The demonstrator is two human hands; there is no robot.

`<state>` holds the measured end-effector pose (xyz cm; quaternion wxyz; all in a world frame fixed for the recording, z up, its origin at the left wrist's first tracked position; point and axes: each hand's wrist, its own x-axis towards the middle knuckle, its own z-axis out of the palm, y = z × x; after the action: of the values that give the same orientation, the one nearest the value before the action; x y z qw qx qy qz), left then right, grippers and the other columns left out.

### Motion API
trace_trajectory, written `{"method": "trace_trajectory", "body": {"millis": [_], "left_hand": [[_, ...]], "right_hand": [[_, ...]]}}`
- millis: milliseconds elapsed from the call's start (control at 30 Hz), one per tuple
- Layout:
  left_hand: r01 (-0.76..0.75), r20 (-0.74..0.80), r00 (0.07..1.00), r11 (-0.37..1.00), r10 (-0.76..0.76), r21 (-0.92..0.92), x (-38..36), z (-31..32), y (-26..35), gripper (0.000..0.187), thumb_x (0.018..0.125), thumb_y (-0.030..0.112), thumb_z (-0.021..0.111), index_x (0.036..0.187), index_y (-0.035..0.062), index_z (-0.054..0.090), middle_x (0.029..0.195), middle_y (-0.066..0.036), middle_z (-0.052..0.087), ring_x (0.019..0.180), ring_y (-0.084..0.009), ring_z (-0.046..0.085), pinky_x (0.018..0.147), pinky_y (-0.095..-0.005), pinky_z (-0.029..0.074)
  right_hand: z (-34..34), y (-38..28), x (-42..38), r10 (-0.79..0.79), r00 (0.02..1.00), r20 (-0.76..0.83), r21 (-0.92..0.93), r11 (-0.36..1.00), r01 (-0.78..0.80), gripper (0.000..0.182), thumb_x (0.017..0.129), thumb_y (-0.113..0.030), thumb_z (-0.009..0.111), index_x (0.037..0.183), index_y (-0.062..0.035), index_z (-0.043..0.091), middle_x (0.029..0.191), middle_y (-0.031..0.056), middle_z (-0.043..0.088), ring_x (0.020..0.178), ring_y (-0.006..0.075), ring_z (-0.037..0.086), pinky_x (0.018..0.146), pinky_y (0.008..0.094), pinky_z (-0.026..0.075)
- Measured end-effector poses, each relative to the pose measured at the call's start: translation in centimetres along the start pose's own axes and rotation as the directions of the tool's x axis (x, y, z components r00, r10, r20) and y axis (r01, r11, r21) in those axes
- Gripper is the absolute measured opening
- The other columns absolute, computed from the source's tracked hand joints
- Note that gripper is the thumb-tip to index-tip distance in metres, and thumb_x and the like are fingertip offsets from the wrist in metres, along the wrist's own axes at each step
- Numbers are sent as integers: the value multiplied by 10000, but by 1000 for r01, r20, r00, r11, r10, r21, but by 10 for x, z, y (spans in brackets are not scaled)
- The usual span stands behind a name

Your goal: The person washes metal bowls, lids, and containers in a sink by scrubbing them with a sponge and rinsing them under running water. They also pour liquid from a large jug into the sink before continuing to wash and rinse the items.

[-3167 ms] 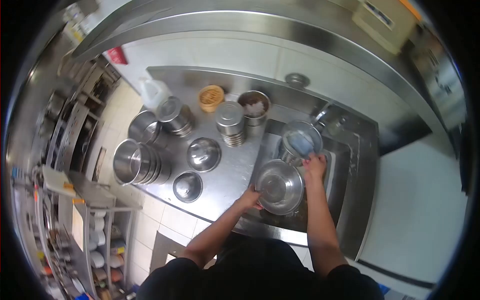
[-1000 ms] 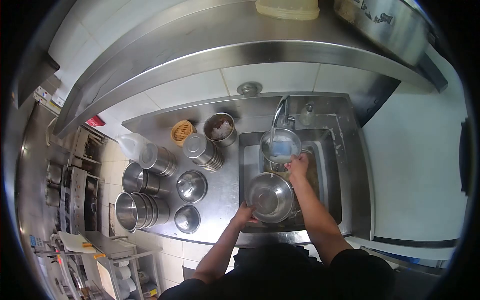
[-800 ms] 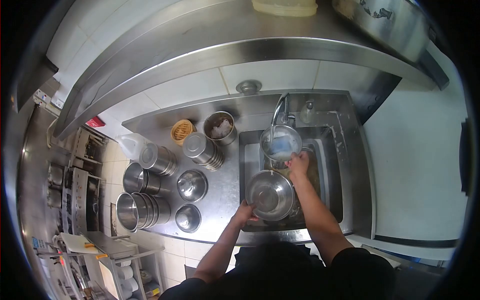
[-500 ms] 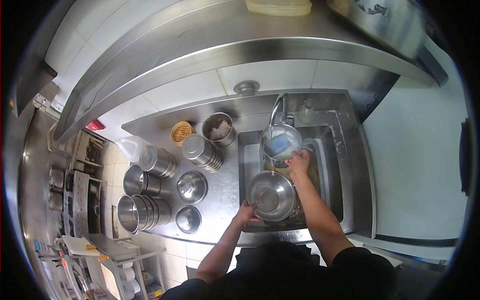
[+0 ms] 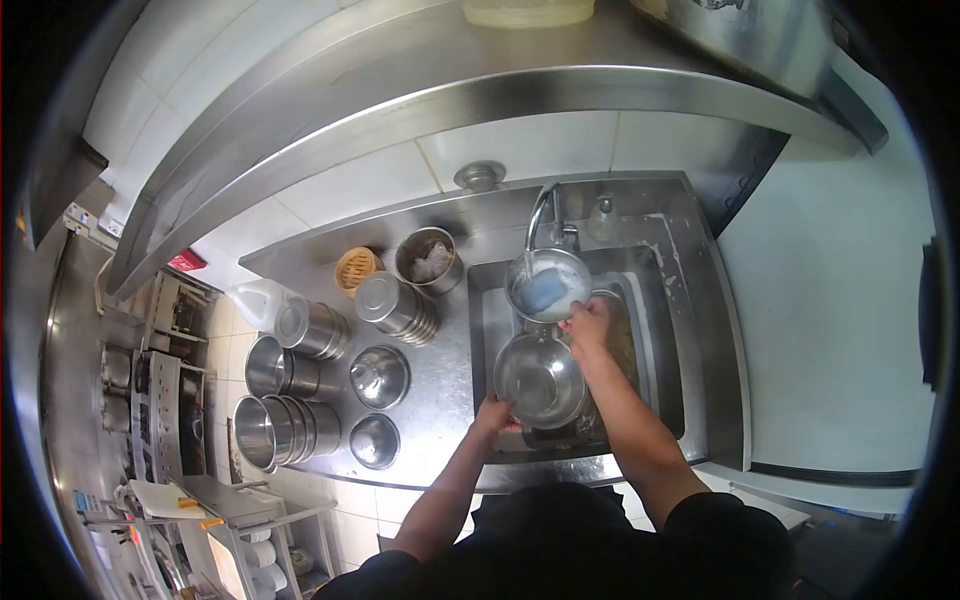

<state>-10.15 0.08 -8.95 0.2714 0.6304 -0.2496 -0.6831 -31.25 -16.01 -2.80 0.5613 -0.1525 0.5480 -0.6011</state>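
My left hand (image 5: 494,414) grips the left rim of a stainless steel mixing bowl (image 5: 543,385) over the near part of the sink (image 5: 481,350). Farther back, my right hand (image 5: 587,326) has its fingers closed on the near rim of a smaller metal bowl (image 5: 575,268). Whitish, soapy liquid fills that smaller bowl, and a blue sponge (image 5: 543,290) lies in it. Water runs from the curved faucet (image 5: 537,218) into its left side. Both bowls are close together, and the small one partly hides the sink behind it.
Left of the sink, the steel counter (image 5: 435,400) carries stacked metal pots (image 5: 290,430), lidded containers (image 5: 385,300), two upturned bowls (image 5: 379,377), a bamboo steamer (image 5: 357,268) and a pot with crumpled plastic (image 5: 430,262). A soap bottle (image 5: 603,220) stands behind the sink. A steel shelf (image 5: 400,95) overhangs the back.
The mixing bowl in my left hand has moved slightly back, closer to the small bowl, and its tilt has shifted. My right hand keeps its grip. The whole view has shifted a little.
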Motion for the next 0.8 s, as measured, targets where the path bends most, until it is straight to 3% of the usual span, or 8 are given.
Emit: {"method": "trace_trajectory", "body": {"millis": [133, 333, 533, 567, 600, 667, 767, 800], "left_hand": [[12, 3, 1000, 985, -12, -175, 23, 26, 27, 633, 948, 247, 674, 1444, 10, 362, 1252, -213, 618, 823, -291, 730, 651, -364, 646], [2, 16, 1000, 990, 1, -140, 40, 49, 46, 836, 941, 303, 730, 1530, -47, 251, 1217, -221, 621, 854, -311, 727, 727, -345, 643], [-115, 41, 993, 984, 111, 135, -32, 1, 74, 539, 953, 298, 715, 1346, -24, 535, 1059, -136, 698, 767, -181, 680, 590, -315, 599], [-176, -51, 981, 964, 189, 197, -52, -15, 85, 367, 961, 264, 693, 1195, -15, 646, 946, -108, 719, 737, -156, 662, 604, -304, 562], [-320, -199, 901, 899, 386, 298, -63, -37, 92, 326, 959, 253, 685, 1156, -6, 662, 918, -103, 720, 732, -157, 660, 622, -307, 555], [-466, -369, 600, 685, 710, 560, -83, -84, 107, 251, 957, 229, 670, 1079, 12, 695, 863, -92, 721, 722, -159, 656, 659, -311, 540], [-474, -675, 115, 637, 729, 607, -116, -172, 177, 198, 962, 205, 646, 979, 13, 692, 755, -69, 696, 684, -168, 652, 632, -323, 531], [-594, -771, 210, 705, 601, 388, -138, -201, 212, 198, 968, 205, 632, 988, 15, 688, 720, -66, 678, 642, -154, 645, 591, -322, 525]], "right_hand": [[4, -8, -6, 16, 1000, 1, -8, 1000, -16, 210, 895, -22, 625, 887, -92, 427, 770, 68, 521, 538, 168, 548, 453, 332, 529], [-1, -13, -2, 25, 998, 60, 9, 1000, -26, 191, 896, -23, 623, 918, -88, 445, 769, 81, 528, 537, 171, 542, 468, 333, 528], [-32, -13, 15, 87, 996, 17, 74, 993, -88, 225, 906, -34, 634, 1075, -103, 504, 1013, 70, 577, 794, 224, 604, 709, 428, 563], [-31, -16, 14, 79, 997, 10, 83, 993, -80, 247, 914, -35, 632, 1105, -112, 497, 1030, 78, 582, 803, 224, 598, 682, 398, 553], [-41, -5, 32, 69, 997, 42, 70, 995, -71, 236, 917, -40, 631, 1098, -109, 497, 1001, 68, 578, 772, 204, 589, 663, 379, 548], [-43, -5, 40, 75, 997, 20, 22, 997, -76, 201, 917, -44, 617, 1068, -100, 497, 929, 47, 562, 730, 156, 565, 608, 335, 541], [-34, -12, 37, 68, 997, -31, -30, 997, -69, 181, 915, -35, 605, 1048, -92, 497, 905, 42, 554, 700, 137, 551, 573, 314, 530], [-35, -14, 36, 60, 996, -62, -44, 997, -63, 177, 914, -30, 602, 1044, -90, 497, 904, 42, 554, 692, 135, 550, 566, 310, 528]]}}
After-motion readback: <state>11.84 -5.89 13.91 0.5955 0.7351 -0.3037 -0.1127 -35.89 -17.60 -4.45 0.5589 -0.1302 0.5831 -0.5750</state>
